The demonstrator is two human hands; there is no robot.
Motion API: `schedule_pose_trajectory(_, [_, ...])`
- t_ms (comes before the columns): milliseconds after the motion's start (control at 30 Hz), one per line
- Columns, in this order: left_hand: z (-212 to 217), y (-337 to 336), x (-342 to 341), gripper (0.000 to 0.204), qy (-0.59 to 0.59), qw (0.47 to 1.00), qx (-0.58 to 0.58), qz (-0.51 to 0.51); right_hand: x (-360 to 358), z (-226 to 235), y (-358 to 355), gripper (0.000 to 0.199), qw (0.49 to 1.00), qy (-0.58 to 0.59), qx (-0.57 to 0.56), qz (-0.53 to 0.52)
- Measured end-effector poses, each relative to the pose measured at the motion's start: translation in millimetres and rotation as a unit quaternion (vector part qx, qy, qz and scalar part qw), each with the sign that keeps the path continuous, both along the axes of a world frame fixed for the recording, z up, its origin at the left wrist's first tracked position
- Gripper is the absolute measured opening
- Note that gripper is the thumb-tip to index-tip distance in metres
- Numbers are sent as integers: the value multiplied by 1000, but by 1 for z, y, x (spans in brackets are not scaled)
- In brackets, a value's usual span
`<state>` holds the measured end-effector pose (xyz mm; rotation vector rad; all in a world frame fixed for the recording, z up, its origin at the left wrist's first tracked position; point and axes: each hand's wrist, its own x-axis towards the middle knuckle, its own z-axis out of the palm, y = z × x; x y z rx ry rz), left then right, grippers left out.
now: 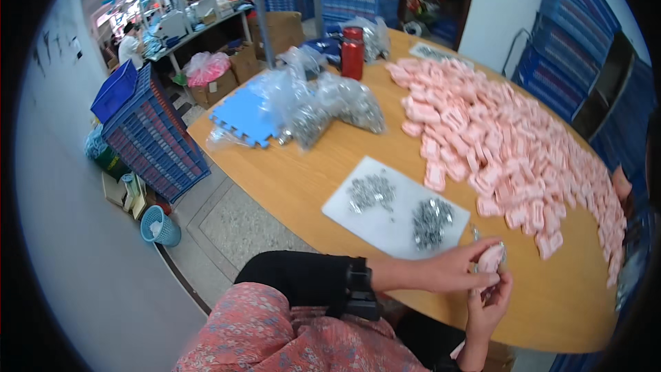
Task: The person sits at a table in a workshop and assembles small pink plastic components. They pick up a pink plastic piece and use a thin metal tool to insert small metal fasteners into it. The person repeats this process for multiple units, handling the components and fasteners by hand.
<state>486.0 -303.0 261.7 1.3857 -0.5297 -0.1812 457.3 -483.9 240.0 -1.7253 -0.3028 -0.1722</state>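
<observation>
Two hands meet at the near edge of the round wooden worktop (289,179). The left hand (451,269) reaches across from the left, with a black band on its wrist. Its fingers are curled shut on a small pink piece (491,259). The right hand (490,306) comes up from below and its fingers close around the same pink piece from under it. The piece sits between both hands, just above the worktop edge. A bit of shiny metal shows at the top of the piece, but it is too small to tell what it is.

Just behind the hands lies a flat white sheet (385,224). Two small heaps of shiny metal bits (432,220) lie on it, one left and one right. To the right, a big heap of pink pieces (509,145) spreads far over the worktop. Farther back are clear bags of metal bits (337,107), a blue foam mat (241,117) and a red bottle (352,53) standing upright. Blue crates (155,134) stand on the floor to the left.
</observation>
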Motion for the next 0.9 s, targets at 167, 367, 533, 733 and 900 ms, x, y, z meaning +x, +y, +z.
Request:
schedule_pose_trajectory(167, [19, 20, 27, 72, -64, 998, -19, -1, 21, 17, 38, 55, 998, -49, 22, 25])
schedule_pose_trajectory(367, [31, 63, 50, 72, -82, 992, -81, 55, 64, 34, 84, 64, 996, -81, 8, 26])
schedule_pose_trajectory(533, [21, 95, 60, 69, -107, 981, -106, 122, 90, 46, 115, 59, 985, -140, -83, 61])
schedule_pose_trajectory(733, [14, 125, 68, 66, -136, 975, -60, 164, 112, 42, 135, 61, 967, -168, -179, 62])
schedule_pose_trajectory(900, [3, 133, 77, 67, -189, 960, -18, 204, 128, 21, 139, 64, 969, -182, -148, 83])
